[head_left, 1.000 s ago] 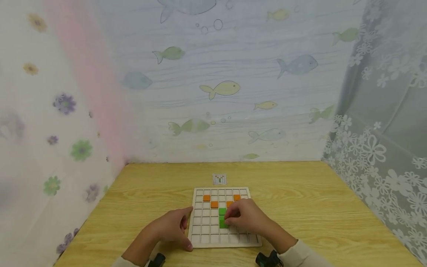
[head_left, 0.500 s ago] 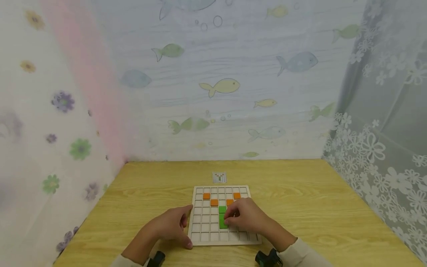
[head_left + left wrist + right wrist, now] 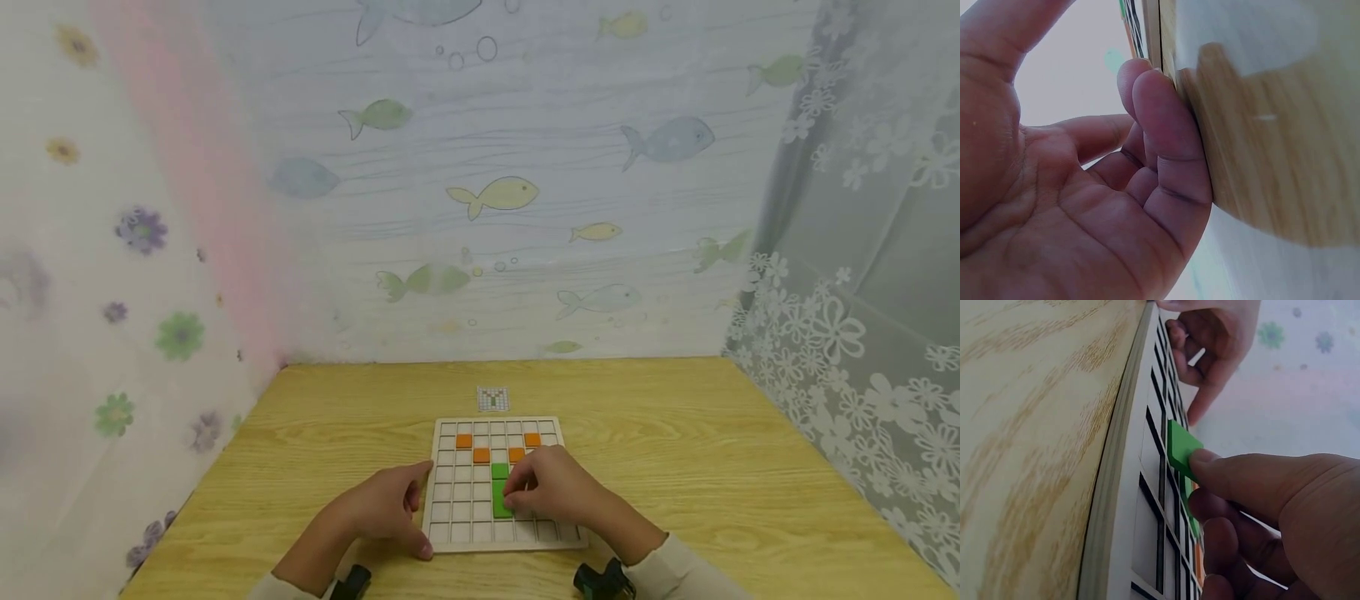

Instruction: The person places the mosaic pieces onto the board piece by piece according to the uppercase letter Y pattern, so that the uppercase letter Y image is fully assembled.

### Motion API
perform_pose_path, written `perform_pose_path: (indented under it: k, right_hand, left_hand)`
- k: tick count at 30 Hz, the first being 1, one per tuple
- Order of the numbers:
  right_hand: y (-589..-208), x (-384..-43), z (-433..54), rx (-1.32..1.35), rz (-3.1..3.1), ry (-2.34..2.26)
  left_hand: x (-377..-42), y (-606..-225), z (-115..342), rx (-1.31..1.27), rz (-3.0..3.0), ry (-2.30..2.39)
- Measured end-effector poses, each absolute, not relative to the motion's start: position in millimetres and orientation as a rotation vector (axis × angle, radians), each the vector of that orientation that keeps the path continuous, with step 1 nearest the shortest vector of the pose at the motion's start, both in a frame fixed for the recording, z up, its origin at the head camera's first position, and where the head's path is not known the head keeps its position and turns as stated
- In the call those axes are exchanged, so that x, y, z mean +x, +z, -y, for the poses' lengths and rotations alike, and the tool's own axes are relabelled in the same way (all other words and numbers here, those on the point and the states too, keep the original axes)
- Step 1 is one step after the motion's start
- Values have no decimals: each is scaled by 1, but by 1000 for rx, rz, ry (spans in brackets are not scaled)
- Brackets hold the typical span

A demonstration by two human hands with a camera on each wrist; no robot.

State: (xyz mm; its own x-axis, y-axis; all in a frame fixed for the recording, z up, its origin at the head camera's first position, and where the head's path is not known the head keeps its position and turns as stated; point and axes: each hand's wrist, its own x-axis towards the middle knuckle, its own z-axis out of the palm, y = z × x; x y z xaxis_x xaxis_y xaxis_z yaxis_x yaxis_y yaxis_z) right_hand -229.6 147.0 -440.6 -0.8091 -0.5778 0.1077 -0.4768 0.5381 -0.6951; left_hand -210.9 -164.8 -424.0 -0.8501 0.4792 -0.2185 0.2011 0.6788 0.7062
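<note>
A pale wooden grid board [image 3: 461,534] lies on the table in the head view. My right hand [image 3: 561,490] pinches a green square tile [image 3: 1180,447] between thumb and fingers. In the right wrist view that tile is tilted over the grid, its lower edge at the cells. Farther up the same column sits another green tile [image 3: 500,472]; more green shows between the two. Several orange tiles [image 3: 464,442] lie in a V, partly behind the right hand. My left hand [image 3: 384,510] touches the board's left side with forefinger and thumb spread, its other fingers bent against the table [image 3: 1260,150].
A small card [image 3: 492,399] with a printed grid pattern lies just beyond the board. Fish-patterned cloth [image 3: 495,250] stands behind the wooden table, with flowered cloth at the left and a lace-like curtain [image 3: 832,333] at the right. Dark wrist cameras [image 3: 603,581] sit near the front edge.
The pinched green tile has shifted slightly down its column toward the near edge of the board. The left hand stays against the board's side.
</note>
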Motion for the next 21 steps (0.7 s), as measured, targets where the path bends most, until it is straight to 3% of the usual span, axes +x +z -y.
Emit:
perform_pose_path:
  k: [21]
  right_hand:
    - [-441,-230,-147,-943,-2629,-1099]
  left_hand:
    - [-210,-422,164,518,-2512,987]
